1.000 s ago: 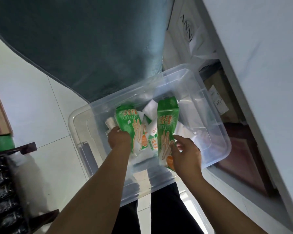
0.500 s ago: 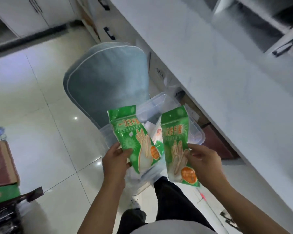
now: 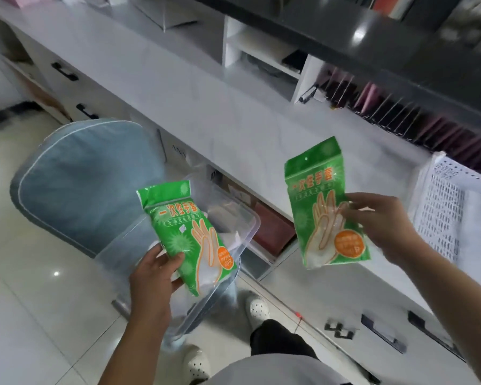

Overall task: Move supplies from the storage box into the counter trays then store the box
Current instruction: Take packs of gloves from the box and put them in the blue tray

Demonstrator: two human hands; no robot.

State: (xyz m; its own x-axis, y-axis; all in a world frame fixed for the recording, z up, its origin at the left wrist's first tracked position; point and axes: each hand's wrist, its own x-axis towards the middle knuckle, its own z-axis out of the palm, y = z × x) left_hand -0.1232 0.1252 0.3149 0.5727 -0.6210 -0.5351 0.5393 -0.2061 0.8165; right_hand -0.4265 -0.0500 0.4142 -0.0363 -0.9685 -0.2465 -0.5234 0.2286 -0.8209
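Glove packets [image 3: 190,237] [image 3: 326,207] pinched in both raised hands [image 3: 153,270] [image 3: 383,220].

Glossy white tiled floor [image 3: 25,315], grey-blue chair [image 3: 86,184], long white counter [image 3: 211,107].

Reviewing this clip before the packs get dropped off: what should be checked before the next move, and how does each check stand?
1. Left hand grips its green glove pack: ok.
2. Right hand pinches the other glove pack: ok.
3. White perforated tray on the counter is near the right hand: ok.
4. Room inside the tray: cannot tell.
5. Clear storage box emptied: cannot tell.
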